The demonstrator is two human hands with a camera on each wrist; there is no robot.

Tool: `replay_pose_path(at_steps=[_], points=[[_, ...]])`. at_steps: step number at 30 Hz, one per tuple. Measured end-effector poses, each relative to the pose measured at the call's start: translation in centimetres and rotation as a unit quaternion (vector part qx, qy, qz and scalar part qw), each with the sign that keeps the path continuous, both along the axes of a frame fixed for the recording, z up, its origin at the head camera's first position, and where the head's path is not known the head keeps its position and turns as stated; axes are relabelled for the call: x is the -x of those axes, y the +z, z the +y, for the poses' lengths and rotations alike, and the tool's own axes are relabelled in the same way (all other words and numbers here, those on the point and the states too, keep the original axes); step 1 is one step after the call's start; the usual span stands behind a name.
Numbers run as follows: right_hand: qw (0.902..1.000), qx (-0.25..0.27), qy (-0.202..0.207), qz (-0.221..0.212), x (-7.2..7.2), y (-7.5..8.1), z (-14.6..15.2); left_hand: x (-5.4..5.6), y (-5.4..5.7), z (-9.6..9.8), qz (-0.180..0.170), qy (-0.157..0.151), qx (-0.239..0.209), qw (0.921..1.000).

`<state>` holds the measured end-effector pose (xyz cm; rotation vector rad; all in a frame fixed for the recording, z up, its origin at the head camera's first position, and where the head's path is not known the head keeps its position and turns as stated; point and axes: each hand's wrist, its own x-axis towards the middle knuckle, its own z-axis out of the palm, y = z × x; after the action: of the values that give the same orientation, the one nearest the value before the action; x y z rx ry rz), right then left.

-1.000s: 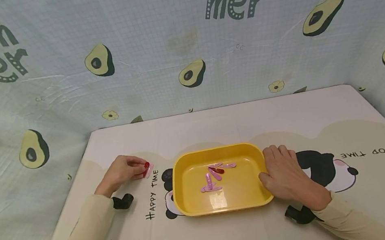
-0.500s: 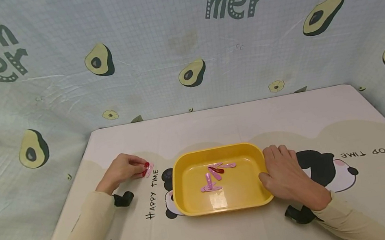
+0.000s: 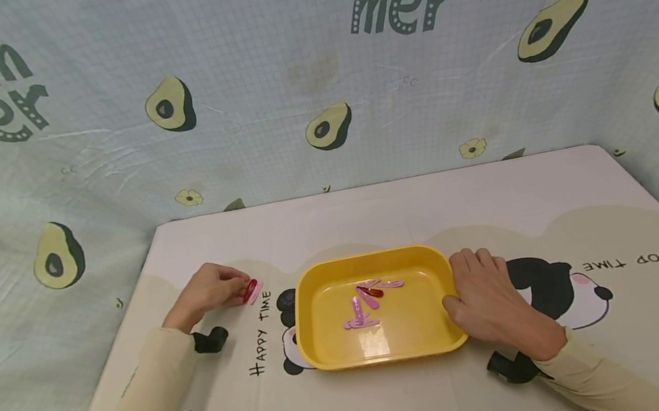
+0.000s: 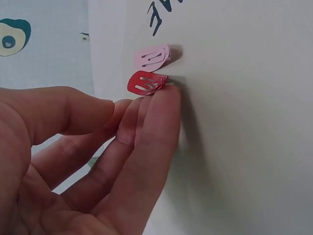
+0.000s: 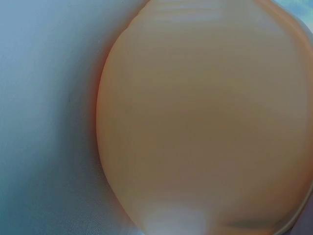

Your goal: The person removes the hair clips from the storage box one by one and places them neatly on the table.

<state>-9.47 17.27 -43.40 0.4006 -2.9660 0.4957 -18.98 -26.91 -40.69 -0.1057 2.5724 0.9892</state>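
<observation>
- Clamping the tray point(image 3: 409, 324) with the right hand point(image 3: 484, 296) to steady it, maybe?
- Probably. Left hand point(image 3: 212, 296): fingers relaxed, gripping nothing, just by the red clip point(image 4: 134, 84), left of the tray. Parked alongside the pink clip point(image 4: 152, 58) for neatness, guessing.

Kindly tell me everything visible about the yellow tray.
The yellow tray is a shallow rounded rectangle with a raised rim, glossy like plastic. It sits flat on the printed table covering, its long sides running left to right. Pink hair clips and a red clip lie inside. The right hand grips its right end.
</observation>
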Motion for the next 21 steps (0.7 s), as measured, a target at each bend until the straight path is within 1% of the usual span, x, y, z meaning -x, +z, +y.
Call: replay_pose_path(at_steps=[6,13,15,21], points=[[1.0,-0.002,-0.002,-0.006,0.08,-0.02,-0.04,-0.21,0.15,-0.19,0.001,0.003,-0.001,1.0],[1.0,-0.001,0.0,-0.001,0.01,0.03,-0.03,-0.27,0.03,-0.46,0.013,0.002,0.001,0.9999],[1.0,0.001,0.0,0.0,-0.05,0.05,-0.03,-0.28,0.03,-0.49,0.012,0.005,-0.003,0.9999],[1.0,0.0,-0.001,0.003,-0.04,0.06,-0.07,-0.44,0.25,-0.67,0.012,0.0,-0.014,0.9998]])
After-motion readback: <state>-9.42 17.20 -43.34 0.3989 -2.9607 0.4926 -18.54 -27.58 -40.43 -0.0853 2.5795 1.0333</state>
